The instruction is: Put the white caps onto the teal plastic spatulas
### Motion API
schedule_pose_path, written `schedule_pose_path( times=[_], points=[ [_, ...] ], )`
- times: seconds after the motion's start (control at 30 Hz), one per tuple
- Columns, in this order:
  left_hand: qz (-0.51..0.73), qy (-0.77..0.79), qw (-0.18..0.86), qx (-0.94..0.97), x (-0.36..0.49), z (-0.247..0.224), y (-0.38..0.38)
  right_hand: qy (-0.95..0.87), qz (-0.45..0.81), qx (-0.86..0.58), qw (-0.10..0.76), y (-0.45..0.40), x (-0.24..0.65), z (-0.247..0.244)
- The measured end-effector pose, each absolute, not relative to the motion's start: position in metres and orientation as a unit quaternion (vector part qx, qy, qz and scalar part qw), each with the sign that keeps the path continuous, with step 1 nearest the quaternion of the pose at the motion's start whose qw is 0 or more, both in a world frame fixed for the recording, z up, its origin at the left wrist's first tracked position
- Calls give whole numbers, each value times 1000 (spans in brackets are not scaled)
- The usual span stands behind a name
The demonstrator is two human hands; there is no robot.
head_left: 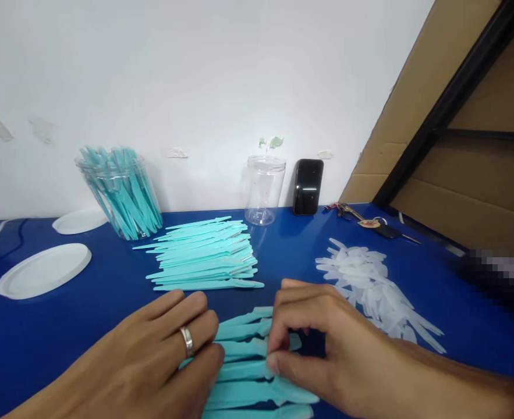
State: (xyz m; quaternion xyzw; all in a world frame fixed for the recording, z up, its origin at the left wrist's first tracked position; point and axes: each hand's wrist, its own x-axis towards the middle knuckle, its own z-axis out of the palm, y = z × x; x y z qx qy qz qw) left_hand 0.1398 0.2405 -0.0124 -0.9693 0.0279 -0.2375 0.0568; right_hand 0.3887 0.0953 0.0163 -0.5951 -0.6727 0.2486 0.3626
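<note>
Jar (265,189) (clear) near phone (308,187), upright.

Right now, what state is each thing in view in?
Left jar, open, packed with teal sticks
Right jar, open, empty
Front lid, off, lying flat
Back lid, off, lying flat
Phone, propped upright, screen dark
Keys, lying loose
White pieces, heaped loose
Far sticks, laid side by side, overlapping
Near sticks, laid side by side, partly covered
</note>
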Motion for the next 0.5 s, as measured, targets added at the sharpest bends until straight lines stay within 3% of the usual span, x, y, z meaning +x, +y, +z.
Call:
schedule_pose_path(
  times=[0.13, 0.3, 0.5],
  points=[
    [-241, 14, 60, -969, 147, -5, 250, -669, 192, -615, 371, 103, 406, 22],
    [-260, -47, 103, -959, 153, -4, 278, -643, 33, -662, 384, 117, 440, 35],
    [-236, -60, 135, -960, 155, -10, 295, -599, -86, -750, 268, 125, 480, 49]
  ],
)
